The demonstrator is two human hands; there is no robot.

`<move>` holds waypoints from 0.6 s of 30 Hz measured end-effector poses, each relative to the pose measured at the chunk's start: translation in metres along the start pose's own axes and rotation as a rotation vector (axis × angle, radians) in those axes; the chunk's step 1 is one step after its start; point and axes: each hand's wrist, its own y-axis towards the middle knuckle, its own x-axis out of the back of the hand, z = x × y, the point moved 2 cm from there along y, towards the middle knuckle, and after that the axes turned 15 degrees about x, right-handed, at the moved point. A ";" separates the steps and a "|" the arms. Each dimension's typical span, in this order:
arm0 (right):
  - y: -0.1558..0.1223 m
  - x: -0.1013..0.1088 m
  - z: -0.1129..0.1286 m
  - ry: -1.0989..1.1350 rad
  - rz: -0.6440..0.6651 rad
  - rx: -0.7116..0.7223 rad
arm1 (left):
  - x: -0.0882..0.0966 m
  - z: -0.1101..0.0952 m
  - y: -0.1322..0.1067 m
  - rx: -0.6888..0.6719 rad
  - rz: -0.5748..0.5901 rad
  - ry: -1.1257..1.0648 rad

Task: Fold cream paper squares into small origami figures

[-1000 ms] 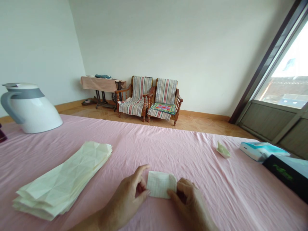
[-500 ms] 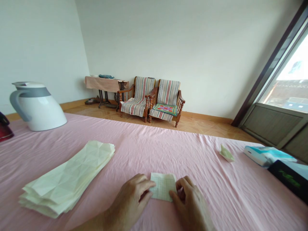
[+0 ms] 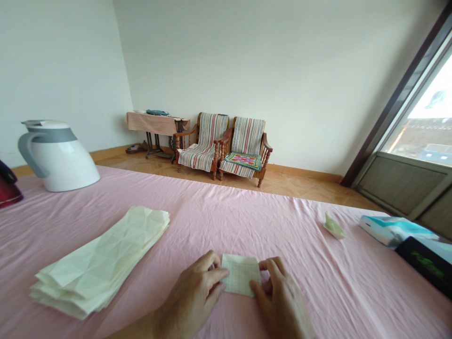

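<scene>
In the lower centre of the frame we have a small gridded paper (image 3: 240,276) between our hands. Our left hand (image 3: 196,292) has curled fingertips at its left edge; our right hand (image 3: 280,294) has thumb and forefinger parted along its right edge. Whether either pinches it, we cannot tell.

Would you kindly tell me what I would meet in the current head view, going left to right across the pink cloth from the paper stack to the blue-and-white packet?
Paper stack, left hand, small checked paper, right hand, small folded paper, blue-and-white packet.
</scene>
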 end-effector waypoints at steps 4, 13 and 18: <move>-0.002 0.000 -0.001 0.019 -0.028 0.026 | -0.001 0.002 0.001 -0.034 -0.014 -0.002; 0.009 0.015 0.022 -0.195 0.091 0.560 | 0.004 -0.001 0.005 -0.080 -0.031 0.102; 0.008 0.007 0.032 -0.245 0.189 0.857 | 0.005 -0.004 0.006 -0.079 -0.039 0.118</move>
